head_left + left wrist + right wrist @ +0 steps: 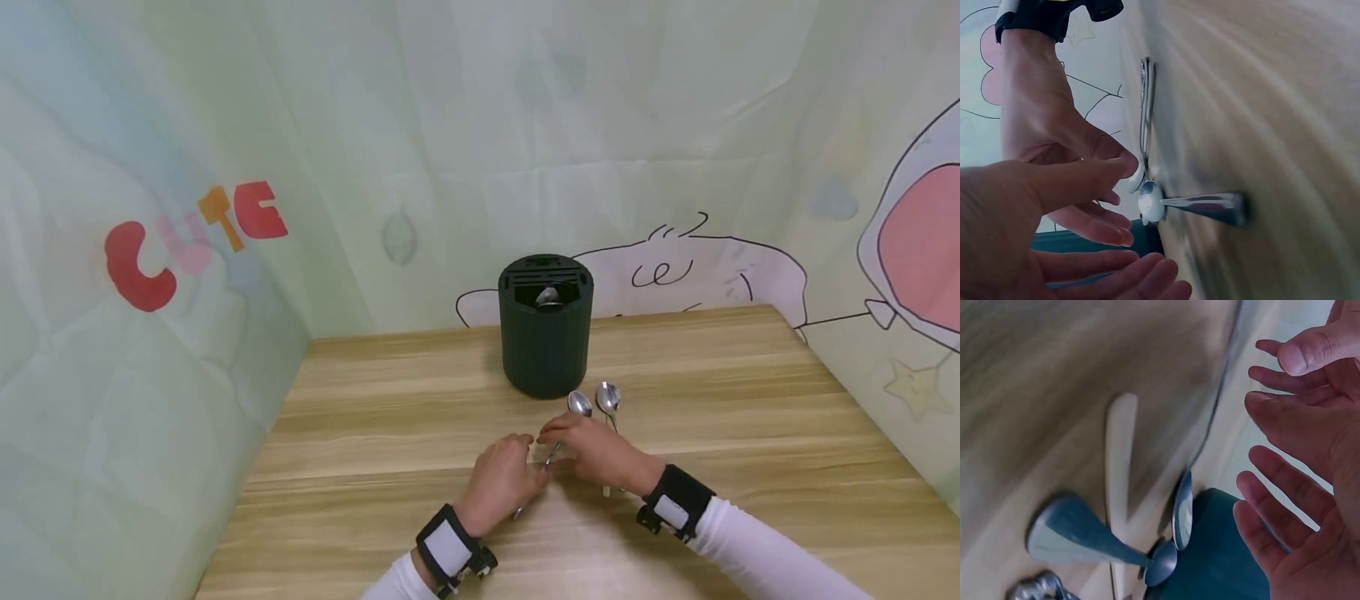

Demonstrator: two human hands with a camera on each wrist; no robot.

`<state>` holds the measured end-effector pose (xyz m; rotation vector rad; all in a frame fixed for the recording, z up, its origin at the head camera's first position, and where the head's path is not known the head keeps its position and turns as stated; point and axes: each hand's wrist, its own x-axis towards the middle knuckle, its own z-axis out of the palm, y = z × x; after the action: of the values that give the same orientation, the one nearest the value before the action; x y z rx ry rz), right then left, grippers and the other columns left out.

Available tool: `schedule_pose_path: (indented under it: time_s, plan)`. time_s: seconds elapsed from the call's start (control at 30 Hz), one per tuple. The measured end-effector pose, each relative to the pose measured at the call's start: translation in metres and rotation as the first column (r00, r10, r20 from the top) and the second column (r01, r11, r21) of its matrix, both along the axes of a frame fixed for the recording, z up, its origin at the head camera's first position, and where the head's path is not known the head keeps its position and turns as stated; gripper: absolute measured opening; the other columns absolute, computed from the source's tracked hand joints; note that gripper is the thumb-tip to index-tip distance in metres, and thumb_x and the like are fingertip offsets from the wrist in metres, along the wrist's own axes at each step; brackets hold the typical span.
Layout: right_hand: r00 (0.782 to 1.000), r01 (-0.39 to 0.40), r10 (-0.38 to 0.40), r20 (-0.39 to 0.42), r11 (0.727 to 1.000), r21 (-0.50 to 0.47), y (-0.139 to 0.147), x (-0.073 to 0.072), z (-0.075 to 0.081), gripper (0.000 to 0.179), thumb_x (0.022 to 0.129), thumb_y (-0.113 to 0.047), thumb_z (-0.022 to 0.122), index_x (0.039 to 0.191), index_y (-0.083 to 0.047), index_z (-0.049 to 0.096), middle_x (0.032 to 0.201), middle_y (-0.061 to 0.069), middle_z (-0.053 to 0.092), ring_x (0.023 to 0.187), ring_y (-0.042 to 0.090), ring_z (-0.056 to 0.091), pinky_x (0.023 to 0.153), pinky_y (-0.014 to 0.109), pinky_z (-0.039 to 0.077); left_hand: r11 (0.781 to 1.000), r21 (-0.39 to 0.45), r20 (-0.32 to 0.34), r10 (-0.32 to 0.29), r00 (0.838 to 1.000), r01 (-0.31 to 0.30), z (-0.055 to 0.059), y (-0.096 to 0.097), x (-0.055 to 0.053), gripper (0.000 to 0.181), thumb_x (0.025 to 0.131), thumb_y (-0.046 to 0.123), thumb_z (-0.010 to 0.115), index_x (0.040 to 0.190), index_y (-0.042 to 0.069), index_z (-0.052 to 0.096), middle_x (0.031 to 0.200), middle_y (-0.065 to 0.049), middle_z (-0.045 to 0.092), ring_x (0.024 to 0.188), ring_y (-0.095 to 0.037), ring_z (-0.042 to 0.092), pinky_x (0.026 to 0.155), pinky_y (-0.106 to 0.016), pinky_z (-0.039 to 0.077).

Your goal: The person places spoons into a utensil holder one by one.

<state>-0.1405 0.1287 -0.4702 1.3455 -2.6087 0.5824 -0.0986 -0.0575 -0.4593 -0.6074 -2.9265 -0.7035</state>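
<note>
My left hand point(497, 482) and right hand point(603, 452) are close together over the table, palms facing, fingers loosely bent. Nothing shows between the fingers of either hand; in the left wrist view the thumbs overlap. A metal spoon point(580, 403) lies slanted below them, its handle partly hidden by the hands in the head view. To its right lies a second metal spoon point(608, 397), its handle partly covered by the right hand. A flat, pale stick-like piece point(1121, 456) lies among the spoons, near an ornate metal handle point(1041, 587).
A dark ribbed cutlery holder point(546, 346) stands behind the spoons, with a spoon point(548, 297) inside its front opening. The wooden table point(375, 417) meets printed cloth walls point(420, 167) at the back and sides.
</note>
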Motion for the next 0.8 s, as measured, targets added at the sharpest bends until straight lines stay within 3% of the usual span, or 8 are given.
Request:
schedule_pose_path:
  time_s: [0.2,0.47,0.8]
  plan:
    - [0.999,-0.036,0.037,-0.029,0.999,0.01,-0.004,0.0,-0.007,0.03,0.07,0.0,0.073,0.097,-0.012,0.068,0.099,-0.001,0.063,0.093,0.012,0.055,0.083,0.032,0.048,0.999,-0.036,0.024,-0.017,1.0,0.018,-0.008,-0.002,0.0,0.032,0.07,0.029,0.075,0.088,0.005,0.062,0.076,-0.002,0.059,0.067,-0.019,0.056,0.051,-0.033,0.046]
    - [0.998,-0.06,0.06,-0.019,0.998,0.012,-0.007,-0.001,-0.014,0.027,0.071,0.003,0.072,0.092,-0.014,0.07,0.086,-0.005,0.064,0.081,0.004,0.054,0.075,0.029,0.049,0.996,-0.069,0.007,-0.049,0.999,0.049,-0.015,-0.004,-0.003,0.02,0.07,0.023,0.074,0.071,0.013,0.057,0.066,0.006,0.049,0.059,-0.012,0.049,0.046,-0.03,0.04]
    - [0.997,-0.063,0.066,-0.044,0.995,0.072,-0.009,-0.004,-0.018,0.021,0.073,0.002,0.07,0.085,-0.016,0.068,0.078,-0.007,0.056,0.075,0.005,0.051,0.068,0.025,0.049,0.997,-0.046,0.046,-0.058,0.997,0.06,-0.018,-0.004,-0.004,0.013,0.074,0.018,0.072,0.073,0.012,0.06,0.06,0.01,0.046,0.056,-0.008,0.045,0.048,-0.026,0.039]
